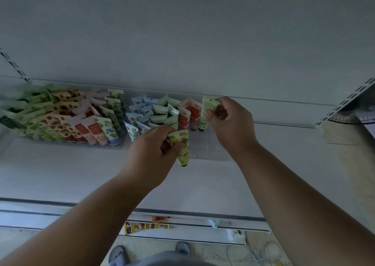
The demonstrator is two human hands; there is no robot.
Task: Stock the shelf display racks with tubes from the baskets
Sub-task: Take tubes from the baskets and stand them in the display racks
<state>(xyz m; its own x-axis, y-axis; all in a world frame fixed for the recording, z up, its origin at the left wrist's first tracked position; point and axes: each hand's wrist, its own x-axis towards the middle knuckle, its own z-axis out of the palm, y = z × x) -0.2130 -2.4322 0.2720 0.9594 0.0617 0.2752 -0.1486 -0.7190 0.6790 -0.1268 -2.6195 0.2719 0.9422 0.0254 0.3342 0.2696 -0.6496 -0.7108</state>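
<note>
Two clear display racks stand on the white shelf (60, 174). The left rack (113, 145) is packed with rows of green, spotted, red and blue-flowered tubes. The right rack (205, 146) holds blue, green and red tubes at its left and back. My left hand (154, 156) grips a yellow-green fruit-print tube (181, 146) cap down, over the front of the right rack. My right hand (229, 121) pinches the top of a pale green tube (208, 108) that stands beside the red tubes (187, 115) at the back of that rack.
A shelf back panel (182, 42) rises behind the racks. A slotted upright (345, 103) stands at the right, with a lower shelf edge (182, 221) below. Coloured packets (146, 225) lie under the shelf, and a white wire basket (257, 253) sits on the floor.
</note>
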